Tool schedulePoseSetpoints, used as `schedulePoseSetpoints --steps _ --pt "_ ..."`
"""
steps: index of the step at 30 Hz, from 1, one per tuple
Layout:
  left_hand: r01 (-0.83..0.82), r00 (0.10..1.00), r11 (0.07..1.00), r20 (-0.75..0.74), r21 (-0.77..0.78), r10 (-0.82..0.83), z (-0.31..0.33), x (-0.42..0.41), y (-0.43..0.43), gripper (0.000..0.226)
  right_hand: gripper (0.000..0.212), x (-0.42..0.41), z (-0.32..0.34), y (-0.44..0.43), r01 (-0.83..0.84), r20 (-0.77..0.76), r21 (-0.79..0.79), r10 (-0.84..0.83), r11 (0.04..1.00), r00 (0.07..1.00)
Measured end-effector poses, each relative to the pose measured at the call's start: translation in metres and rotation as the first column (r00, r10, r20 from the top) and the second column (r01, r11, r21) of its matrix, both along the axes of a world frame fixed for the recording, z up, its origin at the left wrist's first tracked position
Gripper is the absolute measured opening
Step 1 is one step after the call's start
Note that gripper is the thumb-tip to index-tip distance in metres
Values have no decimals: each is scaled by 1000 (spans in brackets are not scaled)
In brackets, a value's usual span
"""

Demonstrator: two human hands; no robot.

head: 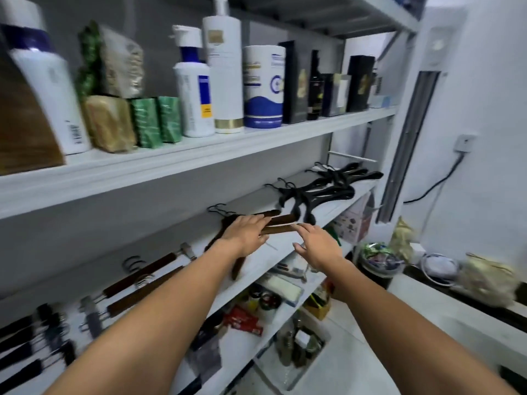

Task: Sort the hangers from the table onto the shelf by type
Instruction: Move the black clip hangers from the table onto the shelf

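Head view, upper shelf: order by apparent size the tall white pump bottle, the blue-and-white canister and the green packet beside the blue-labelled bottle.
1. tall white pump bottle
2. blue-and-white canister
3. green packet
The packet sits nearer the camera yet looks smallest.

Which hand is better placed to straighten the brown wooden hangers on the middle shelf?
Probably the left. The left hand lies flat across the brown wooden hangers, while the right hand is open beside their ends, at most brushing them.

White bottles (222, 67) w/ green packs (155, 121) & black boxes (296, 81) up top; wall socket (464, 142) at rt.
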State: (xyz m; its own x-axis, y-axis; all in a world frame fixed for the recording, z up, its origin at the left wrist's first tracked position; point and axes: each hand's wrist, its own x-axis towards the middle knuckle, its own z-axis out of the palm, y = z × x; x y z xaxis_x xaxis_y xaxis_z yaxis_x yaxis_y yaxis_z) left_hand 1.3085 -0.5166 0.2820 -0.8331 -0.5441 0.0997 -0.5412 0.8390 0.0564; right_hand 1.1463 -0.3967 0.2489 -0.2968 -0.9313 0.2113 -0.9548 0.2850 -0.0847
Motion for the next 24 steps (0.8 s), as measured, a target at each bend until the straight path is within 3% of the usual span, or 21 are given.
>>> schedulePoseSetpoints --steps 9,14,24 --pt "235 968 969 112 -73 -226 -23 -168 67 59 54 -149 -23 132 314 61 16 -314 949 947" --pt "348 930 937 139 -32 -341 -24 -260 121 60 53 -208 -30 209 487 109 -1 -484 873 868" --pt "651 757 758 122 -44 -642 -38 -434 250 60 54 -294 -54 353 765 151 39 -760 643 632"
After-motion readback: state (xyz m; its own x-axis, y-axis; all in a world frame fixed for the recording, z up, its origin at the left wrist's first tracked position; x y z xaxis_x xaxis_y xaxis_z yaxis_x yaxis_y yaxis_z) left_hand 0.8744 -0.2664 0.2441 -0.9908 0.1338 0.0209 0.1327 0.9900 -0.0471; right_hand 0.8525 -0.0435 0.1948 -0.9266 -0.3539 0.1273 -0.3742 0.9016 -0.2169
